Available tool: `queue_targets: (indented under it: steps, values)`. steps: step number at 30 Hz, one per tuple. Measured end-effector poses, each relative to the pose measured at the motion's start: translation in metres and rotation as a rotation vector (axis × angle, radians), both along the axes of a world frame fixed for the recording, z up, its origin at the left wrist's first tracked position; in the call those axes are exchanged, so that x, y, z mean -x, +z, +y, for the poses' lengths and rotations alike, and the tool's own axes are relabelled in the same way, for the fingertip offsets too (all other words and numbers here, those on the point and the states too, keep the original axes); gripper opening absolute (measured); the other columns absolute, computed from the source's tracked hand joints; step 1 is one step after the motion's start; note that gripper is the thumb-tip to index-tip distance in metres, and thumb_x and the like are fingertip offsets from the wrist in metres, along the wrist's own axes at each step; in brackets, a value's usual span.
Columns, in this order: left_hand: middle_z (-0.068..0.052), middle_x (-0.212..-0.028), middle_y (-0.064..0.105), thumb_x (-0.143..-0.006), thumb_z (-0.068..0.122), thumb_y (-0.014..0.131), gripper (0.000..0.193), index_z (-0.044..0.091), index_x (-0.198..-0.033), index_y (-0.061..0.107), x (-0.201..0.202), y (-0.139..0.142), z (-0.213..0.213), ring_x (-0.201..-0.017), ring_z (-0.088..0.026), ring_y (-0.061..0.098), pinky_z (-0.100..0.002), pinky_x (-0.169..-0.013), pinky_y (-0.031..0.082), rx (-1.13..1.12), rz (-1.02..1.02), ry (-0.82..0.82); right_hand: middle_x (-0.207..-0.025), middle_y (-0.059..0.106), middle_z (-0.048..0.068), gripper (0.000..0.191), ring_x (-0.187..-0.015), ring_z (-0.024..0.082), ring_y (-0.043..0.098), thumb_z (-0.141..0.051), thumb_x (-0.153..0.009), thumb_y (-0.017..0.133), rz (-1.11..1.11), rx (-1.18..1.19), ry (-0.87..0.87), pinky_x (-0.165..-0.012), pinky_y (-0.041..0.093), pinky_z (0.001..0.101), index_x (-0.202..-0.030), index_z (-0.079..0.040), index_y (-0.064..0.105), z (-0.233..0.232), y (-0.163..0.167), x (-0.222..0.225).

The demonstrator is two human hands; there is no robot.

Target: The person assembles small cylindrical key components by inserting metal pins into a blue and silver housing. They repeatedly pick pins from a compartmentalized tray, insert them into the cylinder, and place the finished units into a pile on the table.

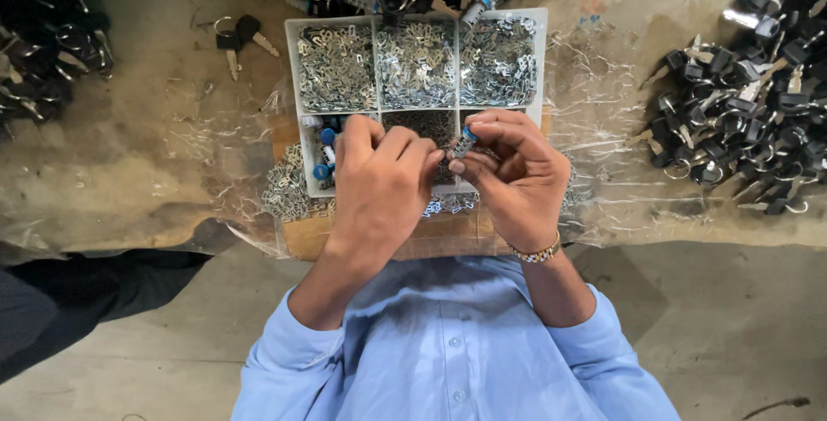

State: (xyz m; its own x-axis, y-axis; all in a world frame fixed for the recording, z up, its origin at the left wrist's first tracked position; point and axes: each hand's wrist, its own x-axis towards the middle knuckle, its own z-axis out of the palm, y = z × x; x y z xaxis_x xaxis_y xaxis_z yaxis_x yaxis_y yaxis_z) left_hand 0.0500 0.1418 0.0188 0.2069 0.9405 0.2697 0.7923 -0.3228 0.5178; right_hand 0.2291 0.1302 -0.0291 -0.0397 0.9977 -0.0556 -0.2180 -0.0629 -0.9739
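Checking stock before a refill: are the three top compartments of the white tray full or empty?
Full. All three top compartments of the white tray hold heaps of small silver metal pieces, which cover their floors.

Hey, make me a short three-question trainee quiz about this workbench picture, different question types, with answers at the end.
1. True or false: the white divided tray holds small silvery metal pieces in its three far compartments.
2. Multiple choice: what does the right hand pinch at its fingertips? A) a small metal cylinder with a blue end B) a screwdriver C) a coin
3. Fill in: the pair of black-headed keys on a ring lies to the ____ of the tray in the head view.

Key: 1 true. 2 A; the left hand meets it over the tray's near row. 3 left.
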Motion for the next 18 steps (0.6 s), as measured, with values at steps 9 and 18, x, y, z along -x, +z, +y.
queue_targets:
  steps: [9, 18]
  values:
    - [-0.002, -0.1, 0.075, -0.098, 0.014, 0.076, 0.008, 0.008, -0.103, 0.075, 0.0003, 0.0008, -0.0052, -0.095, -0.023, 0.063, -0.034, -0.085, 0.051, 0.165, -0.515, 0.054, -0.131, 0.058, 0.014, 0.032, -0.113, 0.016, 0.068, 0.025, -0.088, 0.069, 0.015, 0.018, -0.002, -0.095, 0.066, 0.0279, -0.114, 0.007, 0.064, -0.0003, 0.0019, 0.0007]
    - [-0.004, -0.096, 0.075, -0.089, 0.008, 0.081, 0.011, 0.007, -0.097, 0.075, 0.0043, -0.0018, -0.0026, -0.089, -0.025, 0.063, -0.036, -0.081, 0.05, 0.067, -0.401, -0.031, -0.126, 0.062, 0.013, 0.034, -0.11, 0.013, 0.067, 0.023, -0.085, 0.078, -0.047, -0.101, -0.007, -0.094, 0.062, 0.0252, -0.111, 0.003, 0.068, -0.0052, -0.0068, -0.0006]
